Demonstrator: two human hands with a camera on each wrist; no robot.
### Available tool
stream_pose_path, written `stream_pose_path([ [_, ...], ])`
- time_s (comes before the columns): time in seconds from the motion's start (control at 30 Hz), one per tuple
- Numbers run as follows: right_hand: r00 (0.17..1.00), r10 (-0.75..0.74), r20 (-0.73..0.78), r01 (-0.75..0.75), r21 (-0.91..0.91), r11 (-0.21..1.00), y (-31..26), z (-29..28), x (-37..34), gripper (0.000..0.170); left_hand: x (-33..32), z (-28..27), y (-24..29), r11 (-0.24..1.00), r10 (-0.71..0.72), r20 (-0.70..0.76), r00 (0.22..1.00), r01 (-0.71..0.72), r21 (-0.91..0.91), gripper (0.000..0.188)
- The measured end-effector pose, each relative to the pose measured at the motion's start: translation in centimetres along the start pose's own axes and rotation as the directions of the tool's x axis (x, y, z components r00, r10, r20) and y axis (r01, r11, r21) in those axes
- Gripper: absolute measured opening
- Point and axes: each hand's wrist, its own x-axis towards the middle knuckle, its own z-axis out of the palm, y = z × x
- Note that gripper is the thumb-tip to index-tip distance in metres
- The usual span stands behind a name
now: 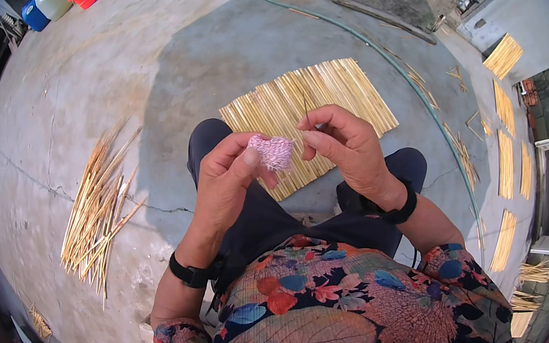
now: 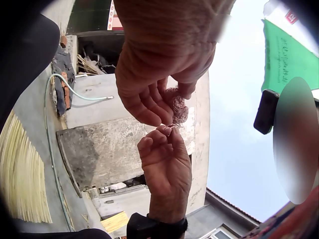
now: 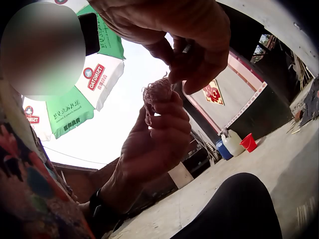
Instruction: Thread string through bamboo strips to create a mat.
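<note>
Pinching a pink-and-white bundle of twine (image 1: pixel 273 153) between thumb and fingers, the left hand (image 1: pixel 227 174) sits just left of the frame's centre. The bundle's long axis slants gently from upper left to lower right, its free end pointing toward the right hand (image 1: pixel 350 150). Right of centre, that hand pinches a thin dark sliver (image 1: pixel 305 104), nearly upright. The bundle lies between both hands, overlapping the stalk mat (image 1: pixel 319 88), whose stalks slant steeply down rightward.

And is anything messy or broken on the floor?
Yes, a bit. The loose stalks at the left lie splayed and crisscrossed, unlike the neat row of stalks in front. A thin crack also runs through the floor.
</note>
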Motion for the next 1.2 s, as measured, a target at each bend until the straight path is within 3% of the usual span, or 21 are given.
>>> stream_pose_path([
  [0.43, 0.98, -0.178, 0.088, 0.194, -0.223, 0.955, 0.6, 0.3, -0.1, 0.009, -0.4, -0.4, 0.1, 1.0, -0.006, 0.007, 1.0, 0.007, -0.023, 0.028],
  [0.5, 0.989, -0.137, 0.049, 0.142, -0.11, 0.984, 0.4, 0.6, -0.1, 0.007, -0.6, -0.5, 0.4, 1.0, -0.008, 0.01, 1.0, 0.008, 0.01, 0.028],
  [0.8, 0.995, -0.084, 0.047, 0.086, -0.049, 0.995, 0.0, 0.9, -0.3, 0.005, -0.6, 0.2, 0.9, 0.996, 0.036, -0.023, 0.999, -0.034, 0.08, 0.027],
  [0.93, 0.996, -0.053, 0.077, 0.05, 0.045, 0.998, 0.3, 0.9, -0.1, 0.007, -0.5, -0.3, 0.4, 0.999, -0.002, -0.004, 1.0, 0.002, 0.046, 0.035],
  [1.0, 0.994, -0.022, 0.104, 0.019, 0.03, 0.999, 0.5, 0.7, 0.0, 0.011, -0.4, -0.3, 0.4, 0.997, -0.047, 0.001, 0.999, 0.047, -0.065, 0.038],
  [1.2, 0.995, 0.03, 0.093, -0.04, 0.113, 0.993, 1.1, 0.9, 0.7, 0.013, -0.6, 0.1, 0.4, 1.0, -0.018, -0.019, 1.0, 0.018, -0.018, 0.036],
])
